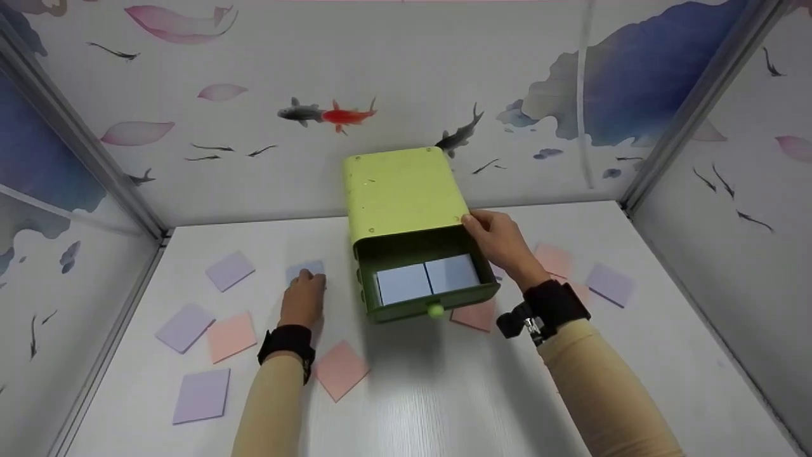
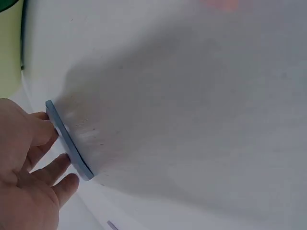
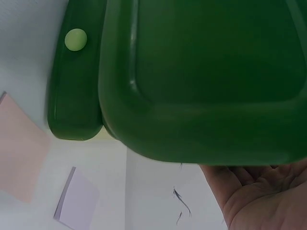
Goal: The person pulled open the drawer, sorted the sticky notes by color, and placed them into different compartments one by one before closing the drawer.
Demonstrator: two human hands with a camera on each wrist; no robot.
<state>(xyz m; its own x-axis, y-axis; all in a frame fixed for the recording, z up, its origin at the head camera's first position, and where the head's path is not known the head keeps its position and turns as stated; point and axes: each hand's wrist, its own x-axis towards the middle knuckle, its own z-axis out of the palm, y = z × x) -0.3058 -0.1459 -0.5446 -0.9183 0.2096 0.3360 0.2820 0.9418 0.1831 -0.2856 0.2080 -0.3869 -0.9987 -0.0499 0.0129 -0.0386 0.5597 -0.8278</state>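
Note:
My left hand [image 1: 303, 299] has its fingers bent at a blue square sticky-note pad [image 1: 306, 270] on the table, left of a small drawer box. Seen from the left wrist, this blue pad [image 2: 69, 139] stands edge-on, gripped by the fingers [image 2: 61, 165]. At the front right corner of the yellow-green drawer box [image 1: 406, 190], my right hand [image 1: 504, 244] holds its side, thumb on the top edge, other fingers mostly hidden. The upper green drawer [image 1: 406, 309] is pulled out, and two light-blue pads [image 1: 403, 284] lie side by side in it.
Purple pads [image 1: 202, 395] and pink pads [image 1: 342, 370] lie scattered on the white table [image 1: 438, 412], on both sides of the box. Below the pulled-out drawer, a lower green drawer [image 3: 76, 91] sits pushed in. Printed walls [image 1: 406, 63] enclose the table's back and sides.

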